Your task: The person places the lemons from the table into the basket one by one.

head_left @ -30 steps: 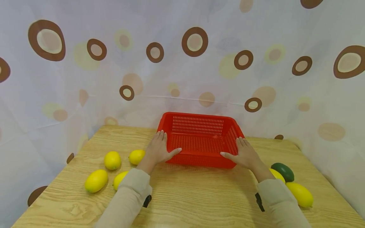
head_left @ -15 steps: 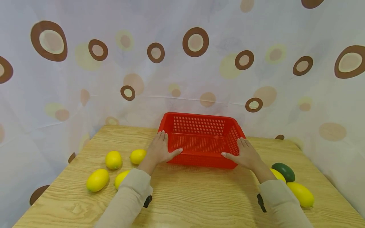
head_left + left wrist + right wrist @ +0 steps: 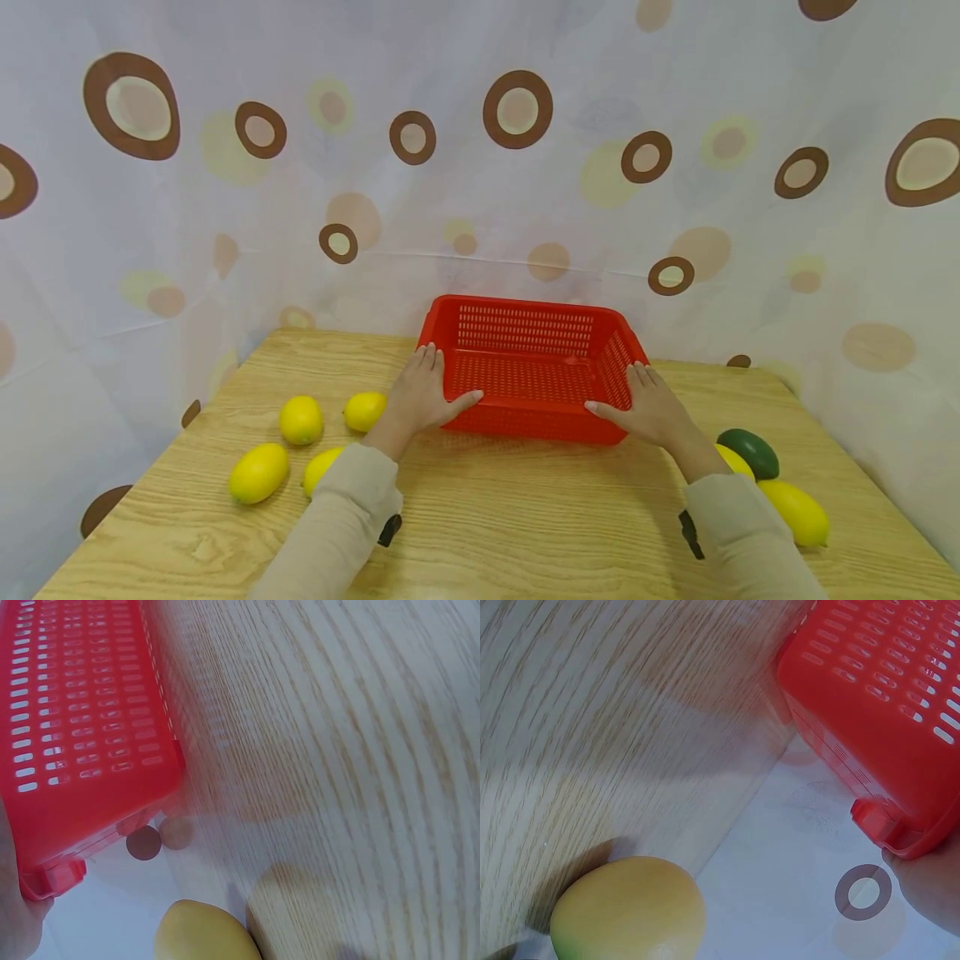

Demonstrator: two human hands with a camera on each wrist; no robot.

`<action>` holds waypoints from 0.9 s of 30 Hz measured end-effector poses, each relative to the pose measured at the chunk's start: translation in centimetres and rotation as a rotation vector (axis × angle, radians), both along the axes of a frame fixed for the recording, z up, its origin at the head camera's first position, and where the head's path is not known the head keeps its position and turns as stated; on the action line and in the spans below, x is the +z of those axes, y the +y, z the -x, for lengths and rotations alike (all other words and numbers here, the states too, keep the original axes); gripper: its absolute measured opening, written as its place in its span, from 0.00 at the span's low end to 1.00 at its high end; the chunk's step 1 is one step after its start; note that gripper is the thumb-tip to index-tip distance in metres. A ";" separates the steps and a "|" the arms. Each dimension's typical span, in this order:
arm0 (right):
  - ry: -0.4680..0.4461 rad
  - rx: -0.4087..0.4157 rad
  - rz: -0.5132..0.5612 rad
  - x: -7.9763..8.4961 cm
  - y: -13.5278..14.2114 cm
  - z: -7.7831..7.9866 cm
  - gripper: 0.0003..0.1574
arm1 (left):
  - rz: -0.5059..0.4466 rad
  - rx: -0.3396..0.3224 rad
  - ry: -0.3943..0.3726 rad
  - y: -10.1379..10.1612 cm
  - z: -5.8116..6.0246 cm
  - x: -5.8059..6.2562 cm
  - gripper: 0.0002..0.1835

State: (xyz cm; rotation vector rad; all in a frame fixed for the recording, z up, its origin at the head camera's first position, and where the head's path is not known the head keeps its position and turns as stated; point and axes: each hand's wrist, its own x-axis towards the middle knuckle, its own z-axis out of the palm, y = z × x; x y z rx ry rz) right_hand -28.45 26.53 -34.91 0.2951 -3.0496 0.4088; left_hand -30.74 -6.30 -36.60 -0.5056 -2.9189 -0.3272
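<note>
A red plastic basket with slotted walls stands near the back of the wooden table, nothing lying inside it. My left hand rests on its front left corner, fingers straight along the side rim and thumb over the front rim. At the front right corner my right hand lies likewise, with its thumb spread onto the front rim. In the left wrist view, the basket's rim tab is right by the hand's edge. The right wrist view has the other rim tab beside that hand.
Several lemons lie left of the left arm, among them one lemon in front and another lemon behind. Beyond the right forearm are a dark green oval fruit and two lemons, the nearer lemon fully visible. A patterned curtain hangs behind the table.
Both hands keep their places on the basket's corners. The whole head view has shifted very slightly; the basket and fruit stay where they were on the table.
</note>
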 end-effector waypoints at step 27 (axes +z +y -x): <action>0.011 0.003 -0.012 0.1 0.1 -0.5 0.65 | -0.020 0.006 -0.021 0.2 -0.7 0.3 0.51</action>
